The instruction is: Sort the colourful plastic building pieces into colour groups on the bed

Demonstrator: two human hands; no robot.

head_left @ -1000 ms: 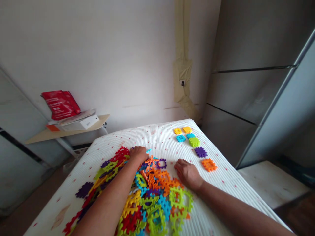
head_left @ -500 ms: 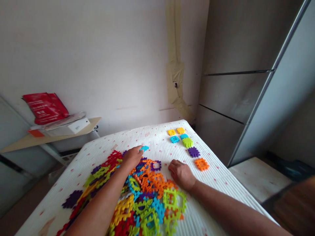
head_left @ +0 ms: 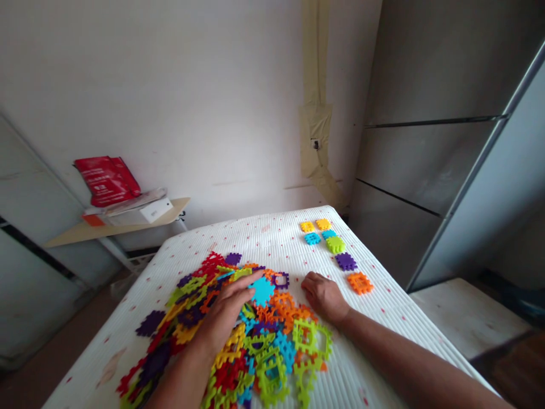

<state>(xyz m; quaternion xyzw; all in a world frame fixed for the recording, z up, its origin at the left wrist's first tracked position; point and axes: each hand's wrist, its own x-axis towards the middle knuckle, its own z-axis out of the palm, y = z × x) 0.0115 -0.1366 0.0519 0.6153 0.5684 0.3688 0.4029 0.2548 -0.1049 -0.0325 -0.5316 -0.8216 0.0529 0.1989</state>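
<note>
My left hand [head_left: 230, 307] is over the pile of plastic interlocking tiles [head_left: 272, 372]. Its thumb and fingers are at the edge of a blue tile [head_left: 263, 292] with notched sides, which faces up toward me. My right hand [head_left: 326, 297] rests on the table cover, right of the pile, with its fingers curled under. Whatever lies beneath those fingers is hidden. Just left of it sits a purple frame tile [head_left: 281, 280] with an open middle. The pile mixes red, yellow, green, orange, blue and purple pieces.
Beyond my right hand, several tiles lie apart: an orange one [head_left: 360, 283], a purple one [head_left: 346, 262], a green one [head_left: 336, 245], plus blue and yellow ones. A grey cabinet [head_left: 409, 170] stands right of the table. At left, a shelf [head_left: 76, 233] holds red packets [head_left: 108, 182].
My left hand has drawn back toward me with the blue tile, from the pile's far edge to above its middle. My right hand stays on the table. The whole view has shifted slightly.
</note>
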